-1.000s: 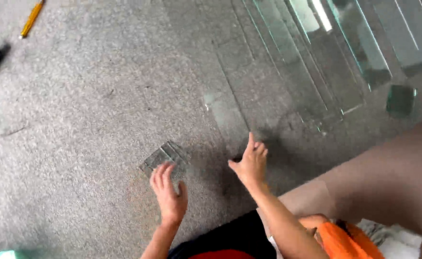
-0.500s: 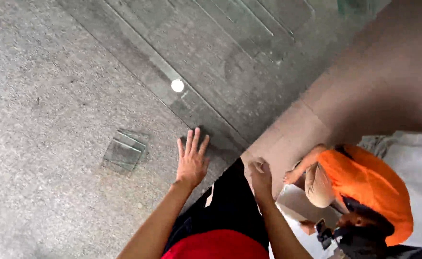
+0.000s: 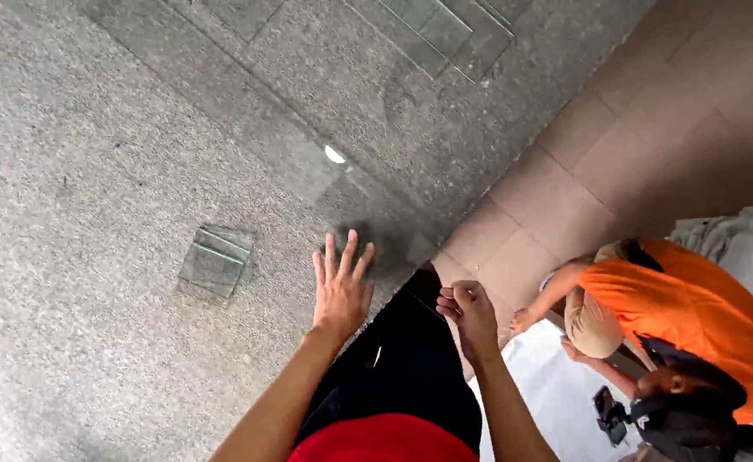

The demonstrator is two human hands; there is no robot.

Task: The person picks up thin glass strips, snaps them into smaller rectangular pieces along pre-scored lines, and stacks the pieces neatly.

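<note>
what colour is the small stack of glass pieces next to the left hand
Clear with a green tint, seen in the head view: the glass pieces lie on grey carpet, left of the left hand.

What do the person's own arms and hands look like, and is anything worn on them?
Both forearms are bare: no sleeves, gloves, watch or bands show. The left hand and the right hand carry no rings that I can see. No tool or cable is attached to either. Below them, a red top and dark trousers are visible.
</note>
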